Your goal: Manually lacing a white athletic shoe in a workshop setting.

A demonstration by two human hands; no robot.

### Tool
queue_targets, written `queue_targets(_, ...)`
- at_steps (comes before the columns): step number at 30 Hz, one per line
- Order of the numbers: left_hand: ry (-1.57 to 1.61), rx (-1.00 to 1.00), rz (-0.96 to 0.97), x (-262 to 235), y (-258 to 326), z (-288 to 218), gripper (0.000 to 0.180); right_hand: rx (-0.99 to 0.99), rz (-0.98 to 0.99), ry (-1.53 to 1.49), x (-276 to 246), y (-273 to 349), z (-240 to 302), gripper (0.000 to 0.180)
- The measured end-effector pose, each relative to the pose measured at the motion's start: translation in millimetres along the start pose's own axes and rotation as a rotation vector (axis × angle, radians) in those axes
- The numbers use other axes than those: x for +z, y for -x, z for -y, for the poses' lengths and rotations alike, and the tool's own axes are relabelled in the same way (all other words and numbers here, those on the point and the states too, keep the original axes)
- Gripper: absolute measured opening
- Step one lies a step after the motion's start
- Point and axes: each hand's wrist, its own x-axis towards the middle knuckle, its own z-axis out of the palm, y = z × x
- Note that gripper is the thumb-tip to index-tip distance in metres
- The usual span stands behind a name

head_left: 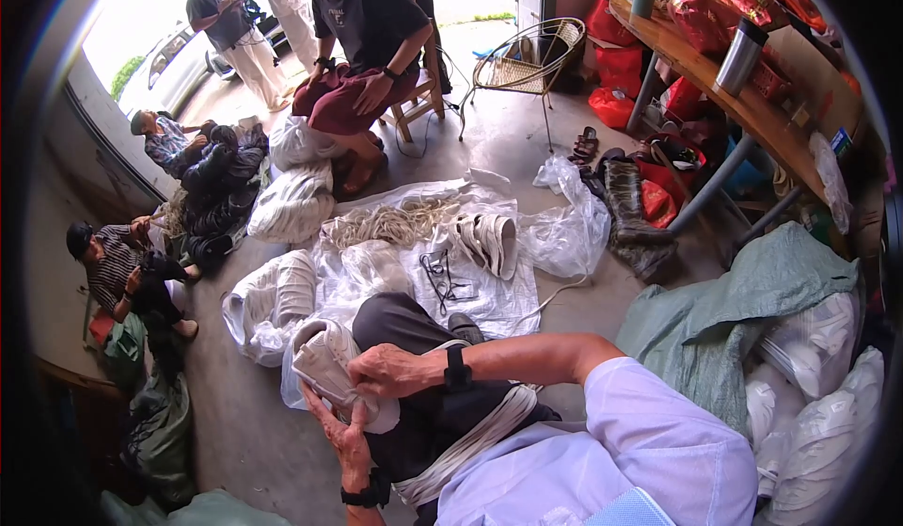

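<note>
A white shoe upper (324, 357) rests over my lap near my knee. My left hand (346, 437) grips its near edge, fingers wrapped against the side. My right hand (395, 372) lies over the top of the shoe upper with its fingers bent in a pinch; what sits between the fingertips is hidden. A bundle of long white shoelaces (475, 437) lies across my dark trousers. Beyond my knee, a row of nested white shoe uppers (484, 244) and a heap of cream laces (404, 221) lie on a white sheet (513, 305), with a thin black cord (440, 281).
Clear bags of white uppers (273, 300) stand left of the sheet. Green sacks (734, 291) and wrapped white bundles (818, 422) crowd the right. A wooden table (734, 103) with a steel flask (742, 55) stands far right, near a wicker chair (531, 60). Several people sit or stand beyond.
</note>
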Motion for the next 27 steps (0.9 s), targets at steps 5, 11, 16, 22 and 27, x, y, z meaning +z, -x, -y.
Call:
queue_targets(5, -0.003, 0.000, -0.004, -0.5, -0.1, 1.3, 0.101, -0.004, -0.001, -0.002, 0.3, 0.2, -0.1, 0.017)
queue_targets(11, 0.048, -0.003, -0.012, 0.6, -0.3, 4.6, 0.102, 0.008, -0.006, -0.023, 1.1, 0.0, -1.8, 0.017)
queue_targets(16, 0.019, 0.007, -0.015, -0.5, -1.2, 7.6, 0.102, -0.003, -0.015, 0.013, 2.8, 0.0, -2.9, 0.016)
queue_targets(22, 0.040, -0.004, -0.018, 2.0, -0.7, 1.9, 0.103, -0.025, -0.011, 0.008, 2.6, 0.4, -1.8, 0.015)
queue_targets(27, 0.068, -0.001, -0.007, -1.5, -0.2, 8.9, 0.105, -0.042, 0.010, 0.012, 2.2, 0.2, -1.5, 0.016)
